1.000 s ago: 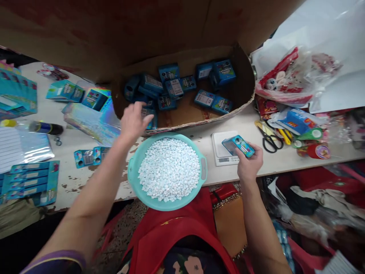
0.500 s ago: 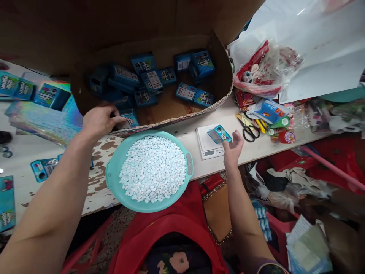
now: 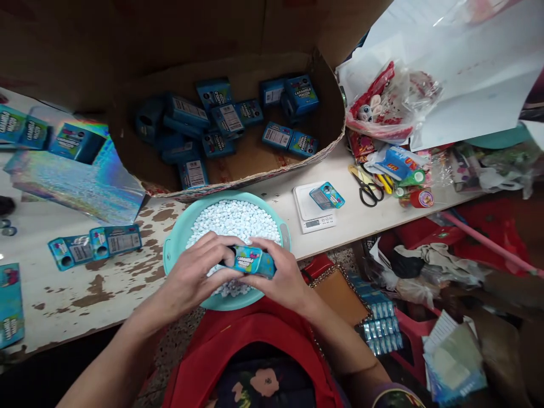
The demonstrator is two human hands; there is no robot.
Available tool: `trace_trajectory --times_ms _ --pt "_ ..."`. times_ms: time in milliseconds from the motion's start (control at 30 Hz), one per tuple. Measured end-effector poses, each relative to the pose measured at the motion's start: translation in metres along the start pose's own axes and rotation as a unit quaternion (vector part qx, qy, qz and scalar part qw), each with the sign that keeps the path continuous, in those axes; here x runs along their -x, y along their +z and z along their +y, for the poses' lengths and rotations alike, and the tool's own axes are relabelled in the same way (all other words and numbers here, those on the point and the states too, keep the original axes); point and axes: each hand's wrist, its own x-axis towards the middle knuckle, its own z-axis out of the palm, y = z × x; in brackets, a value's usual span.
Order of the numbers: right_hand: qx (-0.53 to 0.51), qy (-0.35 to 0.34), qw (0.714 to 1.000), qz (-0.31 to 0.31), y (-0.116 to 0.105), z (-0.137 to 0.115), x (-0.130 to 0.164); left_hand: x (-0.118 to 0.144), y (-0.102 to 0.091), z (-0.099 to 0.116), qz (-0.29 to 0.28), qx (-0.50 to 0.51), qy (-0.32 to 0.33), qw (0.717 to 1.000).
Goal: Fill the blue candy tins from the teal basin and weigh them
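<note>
Over the bowl (image 3: 181, 232), a blue carton (image 3: 250, 260) is clasped between left hand (image 3: 199, 271) and right hand (image 3: 284, 276); probably light and easily dented, it is best held by its ends.

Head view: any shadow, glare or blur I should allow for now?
Head view: the cardboard box is shadowed inside; rainbow glare crosses the shiny sheet; lettering on the blue packet between left hand and right hand is legible; digits on the scale are unreadable.

Blue box (image 3: 250, 260) partly hidden by hands (image 3: 193, 272), cardboard carton (image 3: 212, 34) cut off above
</note>
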Motion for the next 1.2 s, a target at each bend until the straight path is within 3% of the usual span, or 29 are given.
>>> trace_trajectory --times_ms 100,200,267,333,400,467,567,700,800,867,1000,1100,1200 --pt "-0.052 0.116 0.992 -0.024 -0.004 0.005 0.007 -0.003 0.019 -0.014 0.04 0.076 -0.077 0.993" --pt "-0.11 0.183 0.977 0.009 -0.015 0.019 0.023 -0.007 0.029 -0.036 0.069 0.013 -0.172 0.983" --pt "-0.142 0.207 0.965 0.078 -0.025 0.033 0.036 -0.008 0.034 -0.047 0.053 -0.055 -0.21 0.975" --pt "-0.143 0.223 0.944 0.196 -0.037 0.05 0.045 -0.007 0.039 -0.053 0.033 -0.074 -0.214 0.973" --pt "-0.103 0.23 0.916 0.311 -0.049 0.07 0.049 -0.007 0.044 -0.054 0.027 -0.07 -0.212 0.974" --pt "-0.055 0.222 0.902 0.367 -0.057 0.091 0.047 -0.007 0.049 -0.053 0.034 -0.072 -0.219 0.973" --pt "-0.037 0.198 0.909 0.365 -0.053 0.118 0.032 -0.01 0.056 -0.051 0.035 -0.078 -0.227 0.97" --pt "-0.057 0.175 0.924 0.335 -0.025 0.146 0.006 -0.012 0.063 -0.054 0.017 -0.085 -0.224 0.971" --pt "-0.073 0.164 0.938 0.296 -0.01 0.159 -0.005 -0.009 0.067 -0.06 0.013 -0.093 -0.224 0.97" --pt "-0.082 0.153 0.949 0.263 -0.011 0.16 -0.002 -0.005 0.067 -0.064 0.018 -0.096 -0.229 0.969" --pt "-0.049 0.074 0.974 0.21 -0.043 0.148 0.019 -0.001 0.066 -0.068 0.03 -0.091 -0.254 0.962" --pt "0.007 0.04 0.949 0.314 -0.079 0.147 0.018 -0.001 0.067 -0.068 0.042 -0.083 -0.266 0.96" --pt "0.056 0.104 0.909 0.399 -0.107 0.161 -0.01 -0.002 0.069 -0.067 0.06 -0.061 -0.263 0.961"
